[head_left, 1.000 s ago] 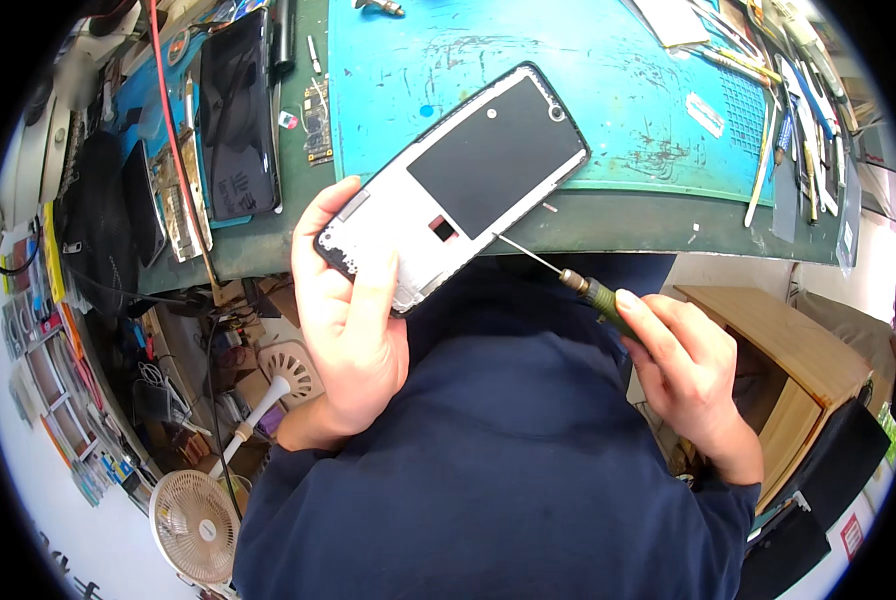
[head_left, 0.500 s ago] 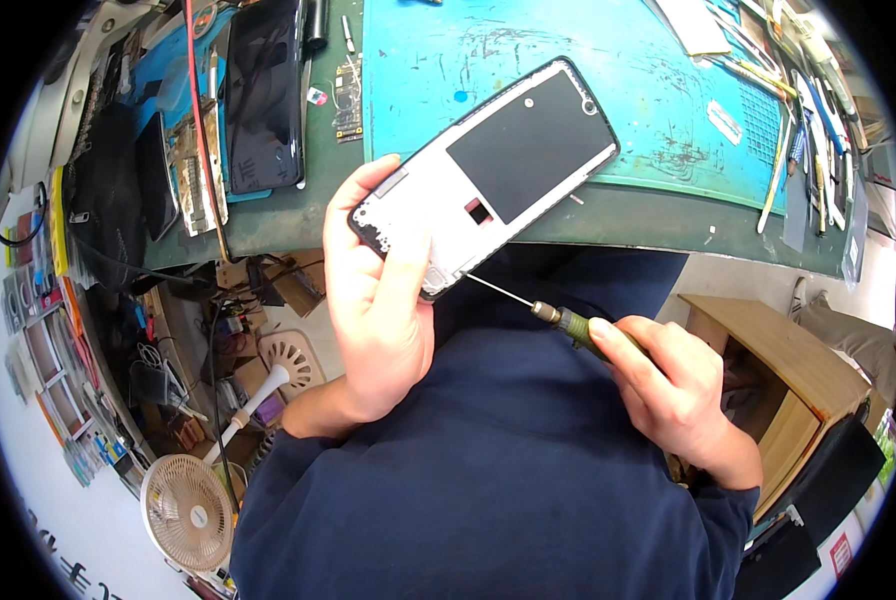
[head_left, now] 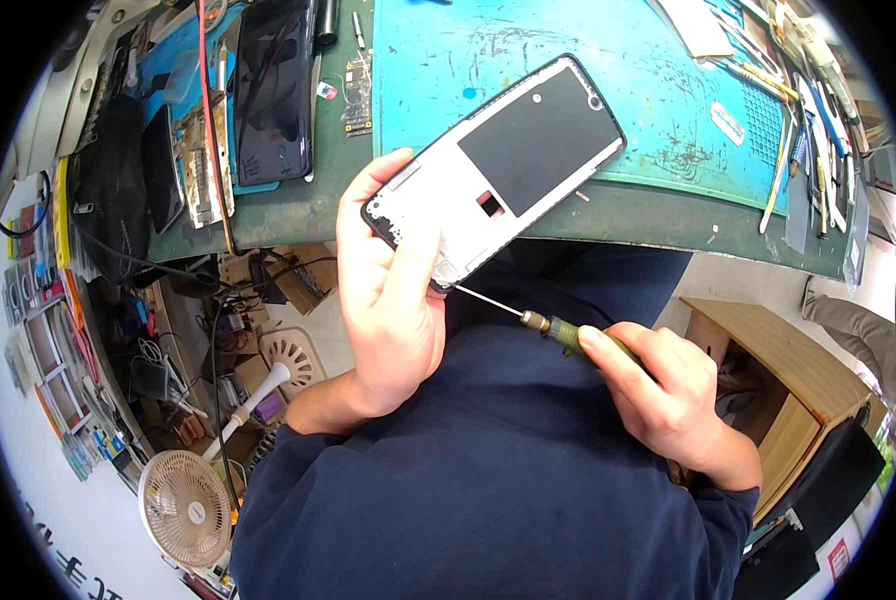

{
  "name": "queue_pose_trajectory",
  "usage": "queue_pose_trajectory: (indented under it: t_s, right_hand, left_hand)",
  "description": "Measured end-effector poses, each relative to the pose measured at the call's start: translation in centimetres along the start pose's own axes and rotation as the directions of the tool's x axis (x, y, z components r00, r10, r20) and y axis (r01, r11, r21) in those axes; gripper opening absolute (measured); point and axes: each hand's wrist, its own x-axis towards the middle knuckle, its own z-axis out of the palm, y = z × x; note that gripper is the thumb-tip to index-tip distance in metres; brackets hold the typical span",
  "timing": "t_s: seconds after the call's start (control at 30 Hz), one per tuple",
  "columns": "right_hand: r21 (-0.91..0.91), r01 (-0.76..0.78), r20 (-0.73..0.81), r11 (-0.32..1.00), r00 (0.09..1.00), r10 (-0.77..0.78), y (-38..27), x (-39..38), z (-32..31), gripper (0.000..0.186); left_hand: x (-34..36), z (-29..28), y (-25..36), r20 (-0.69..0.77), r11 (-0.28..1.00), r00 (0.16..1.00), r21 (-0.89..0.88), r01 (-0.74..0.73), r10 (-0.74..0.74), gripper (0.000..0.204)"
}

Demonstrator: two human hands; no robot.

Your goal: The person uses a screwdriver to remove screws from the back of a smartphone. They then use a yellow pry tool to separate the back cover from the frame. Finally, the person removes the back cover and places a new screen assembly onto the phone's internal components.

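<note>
A phone frame (head_left: 513,215), silvery white with a black rim and a large dark rectangle, is tilted up to the right near the bench's front edge. My left hand (head_left: 393,290) grips its lower left end, thumb across the face and fingers behind it. My right hand (head_left: 668,385) is closed round a screwdriver (head_left: 563,333) with a green handle and thin metal shaft. The shaft points up and left, its tip at the frame's lower corner by my left thumb. Whether the tip touches the frame I cannot tell.
Under the phone frame lies a blue work mat (head_left: 428,90) on a green bench top. To the left are a dark phone (head_left: 273,95), a small circuit board (head_left: 358,105) and a red cable (head_left: 208,110). Tweezers and pens (head_left: 818,130) crowd the right. A fan (head_left: 185,510) stands lower left.
The phone frame and my left hand have shifted slightly right in the picture. The screwdriver's tip has gone from the frame's lower edge to its corner, a little lower and to the left.
</note>
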Motion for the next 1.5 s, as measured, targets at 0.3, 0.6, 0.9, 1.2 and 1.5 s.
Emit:
queue_pose_trajectory:
  t_s: [0.3,0.6,0.9,1.2,1.5]
  right_hand:
    - [0.103,-0.019,-0.008,0.994,1.000,0.020,0.4,-0.5,-0.5,0.048]
    - [0.200,-0.205,-0.233,0.958,0.940,0.249,2.9,-2.7,-3.1,0.054]
    - [0.223,-0.266,-0.119,0.938,0.947,0.297,3.6,-0.4,-3.7,0.043]
    - [0.299,0.042,-0.071,0.953,0.997,-0.022,2.6,3.7,-2.3,0.046]
    - [0.624,-0.089,0.107,0.776,0.994,0.027,-0.9,9.4,-2.2,0.053]
  left_hand:
    - [0.5,-0.2,0.1,-0.007,0.999,1.000,0.028,-0.027,0.027,0.056]
    - [8.0,1.7,2.1,0.259,0.936,0.965,0.349,-0.054,-0.041,0.054]
    - [7.5,2.8,4.6,0.685,0.084,0.691,0.693,-0.716,0.232,0.053]
    - [6.1,-2.4,6.8,0.795,0.250,0.495,0.430,-0.868,0.350,0.017]
    - [2.5,-9.6,9.4,0.230,0.541,0.764,0.585,-0.604,0.603,0.008]
